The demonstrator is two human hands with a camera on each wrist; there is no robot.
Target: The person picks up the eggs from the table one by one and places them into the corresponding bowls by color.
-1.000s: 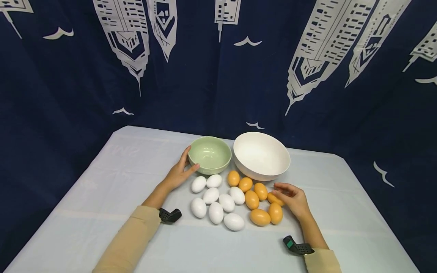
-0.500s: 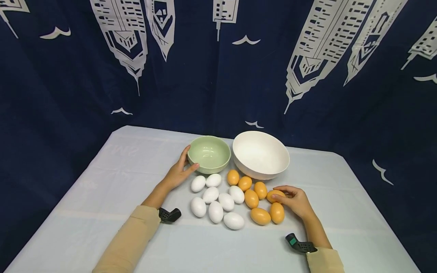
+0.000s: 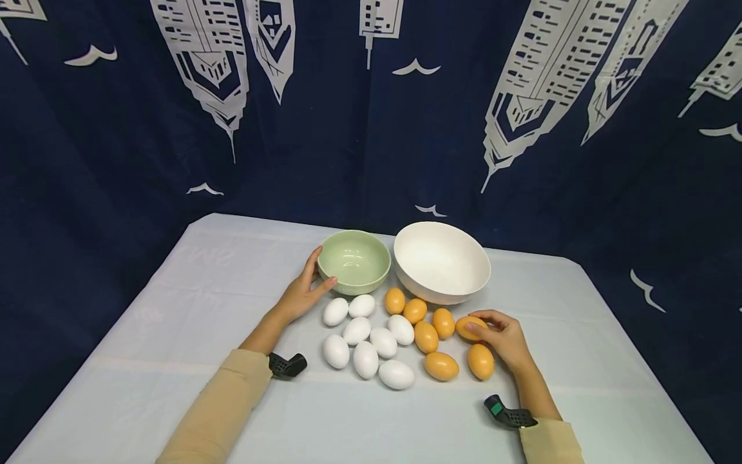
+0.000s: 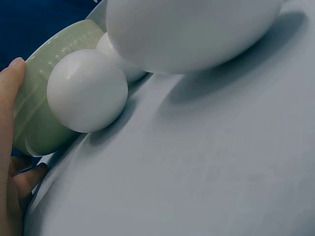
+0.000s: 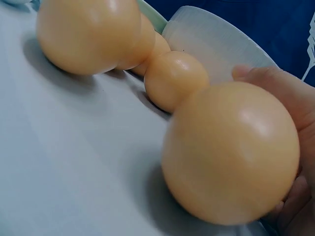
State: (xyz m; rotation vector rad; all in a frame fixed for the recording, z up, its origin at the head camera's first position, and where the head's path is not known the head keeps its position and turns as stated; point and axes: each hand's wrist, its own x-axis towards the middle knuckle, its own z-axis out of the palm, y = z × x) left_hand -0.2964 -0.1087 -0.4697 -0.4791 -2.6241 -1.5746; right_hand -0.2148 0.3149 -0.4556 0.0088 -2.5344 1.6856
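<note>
My left hand (image 3: 301, 293) holds the left side of a light green bowl (image 3: 355, 261), thumb at the front of its rim and fingers along its side. In the left wrist view, the thumb and fingertips show against the wall of the green bowl (image 4: 49, 98). My right hand (image 3: 505, 336) pinches an orange egg (image 3: 468, 327) at the right of the orange group, with thumb in front and fingers behind. Another orange egg (image 3: 480, 361) lies just below that hand. In the right wrist view, a large near orange egg (image 5: 231, 152) covers part of the right hand (image 5: 295, 108).
A larger white bowl (image 3: 442, 261) stands right beside the green one. Several white eggs (image 3: 384, 342) lie in front of the green bowl, with several orange eggs (image 3: 426, 337) to their right. A white cloth (image 3: 243, 399) covers the table, and a dark blue printed curtain (image 3: 348, 142) hangs behind.
My right hand has closed its thumb and fingers on the orange egg. The orange egg below has shifted right, away from its neighbour. My left hand stays at the green bowl.
</note>
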